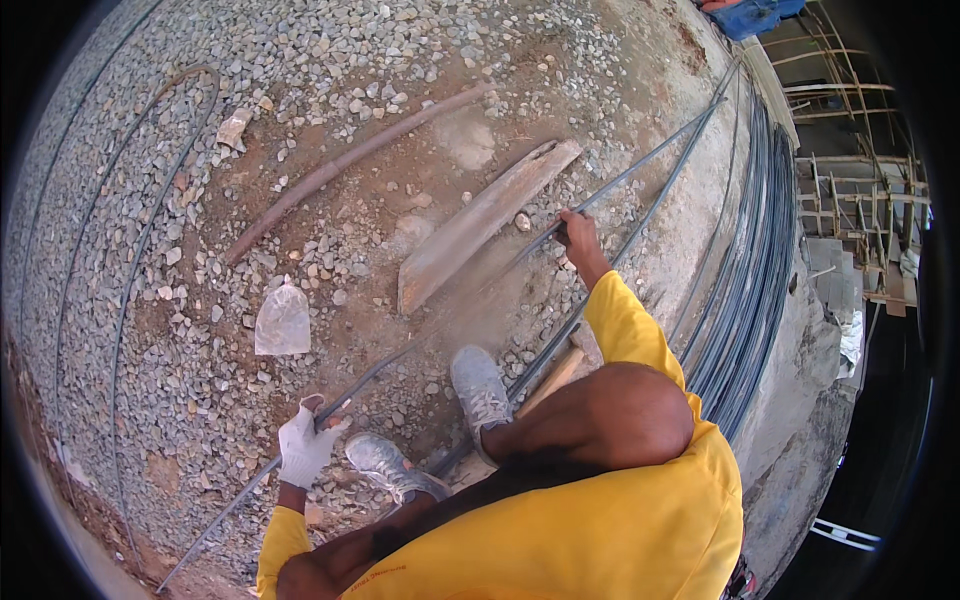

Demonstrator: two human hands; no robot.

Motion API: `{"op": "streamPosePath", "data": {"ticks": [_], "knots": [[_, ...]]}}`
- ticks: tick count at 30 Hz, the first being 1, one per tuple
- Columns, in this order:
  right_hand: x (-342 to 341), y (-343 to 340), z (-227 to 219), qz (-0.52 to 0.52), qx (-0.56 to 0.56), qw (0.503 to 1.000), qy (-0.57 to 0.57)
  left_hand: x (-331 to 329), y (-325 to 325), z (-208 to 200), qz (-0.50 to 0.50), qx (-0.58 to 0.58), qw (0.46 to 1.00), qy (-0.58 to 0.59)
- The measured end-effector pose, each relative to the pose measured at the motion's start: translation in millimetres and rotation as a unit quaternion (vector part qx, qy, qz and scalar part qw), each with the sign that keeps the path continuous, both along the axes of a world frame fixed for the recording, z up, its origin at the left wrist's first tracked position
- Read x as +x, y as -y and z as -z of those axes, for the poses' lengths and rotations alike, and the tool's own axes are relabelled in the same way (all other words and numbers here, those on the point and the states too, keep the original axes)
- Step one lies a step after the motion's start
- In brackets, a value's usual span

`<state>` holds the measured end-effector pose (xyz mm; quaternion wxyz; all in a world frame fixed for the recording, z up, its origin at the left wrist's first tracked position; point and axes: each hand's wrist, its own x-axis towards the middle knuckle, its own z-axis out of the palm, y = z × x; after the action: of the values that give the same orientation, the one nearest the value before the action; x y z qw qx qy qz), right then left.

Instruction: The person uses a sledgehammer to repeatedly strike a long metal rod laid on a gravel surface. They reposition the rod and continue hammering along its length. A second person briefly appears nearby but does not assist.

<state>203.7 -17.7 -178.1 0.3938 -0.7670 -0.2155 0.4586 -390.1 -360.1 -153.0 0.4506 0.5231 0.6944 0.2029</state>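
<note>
A long, thin dark steel rod (375, 368) runs diagonally from the lower left toward the upper right, its middle stretch smeared by motion. My left hand (305, 443), in a white glove, is closed round it near the lower left. Farther up, my bare right hand (580, 240) grips the same rod with its fingers curled over it. A second dark rod (640, 228) lies alongside, passing beneath my bent knee and close to my right shoe (480, 388). The two rods come together at the far upper right.
A weathered plank (480, 228) and a brownish pole (345, 163) lie on the gravel ahead. Near my left hand rests a clear plastic bag (283, 320). Bent rods (150, 205) curve across the left. A thick bundle of rods (750, 270) lies at right, beside a drop with wooden framework (865, 200).
</note>
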Motion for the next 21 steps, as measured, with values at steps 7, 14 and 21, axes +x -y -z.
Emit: {"op": "streamPosePath", "data": {"ticks": [7, 14, 21], "knots": [[-29, -23, -75, 0.01, 0.113, 0.989, -0.098, -21, -22, -73, 0.01, 0.006, 0.999, -0.053], [-45, -52, -102, -0.04, 0.225, 0.954, -0.192, -17, -15, -115, -0.058, 0.025, 0.995, -0.072], [-34, -51, -82, -0.168, 0.003, 0.982, 0.084, -7, -23, -30, -0.064, 0.068, 0.992, -0.089]]}}
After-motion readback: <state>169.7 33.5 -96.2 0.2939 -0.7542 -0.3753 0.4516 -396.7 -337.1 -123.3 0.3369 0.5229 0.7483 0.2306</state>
